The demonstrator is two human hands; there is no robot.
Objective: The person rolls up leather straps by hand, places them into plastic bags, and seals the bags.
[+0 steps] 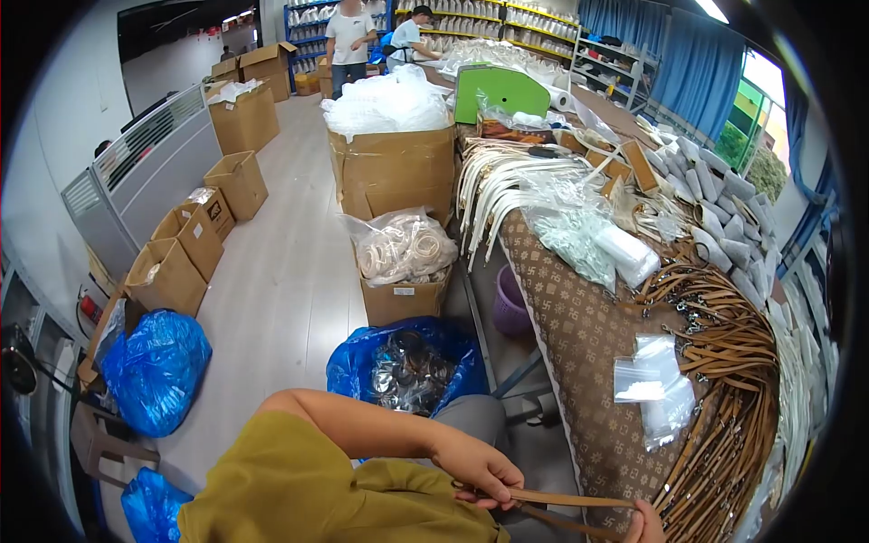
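And here, at the near edge of the scene, a tan strap (pixel 572 499) runs straight between the two hands! The left hand (pixel 482 471) is closed, thumb and fingers pinching the strap's left end. Over to the right, the right hand (pixel 646 525) nips the other end between its fingertips; the rest of that hand is cut off from view. Below, a darker length (pixel 566 522) slants from the left hand toward the right one, and where it ends I can't tell. The strap crosses the left edge of the patterned table (pixel 579 339). Just right of the hands lies a great heap of brown straps (pixel 724 380), with clear plastic bags (pixel 668 412) beside it, farther off. On the floor, beyond the left arm, sits an open blue bag (pixel 344 357) of shiny pieces (pixel 410 373).
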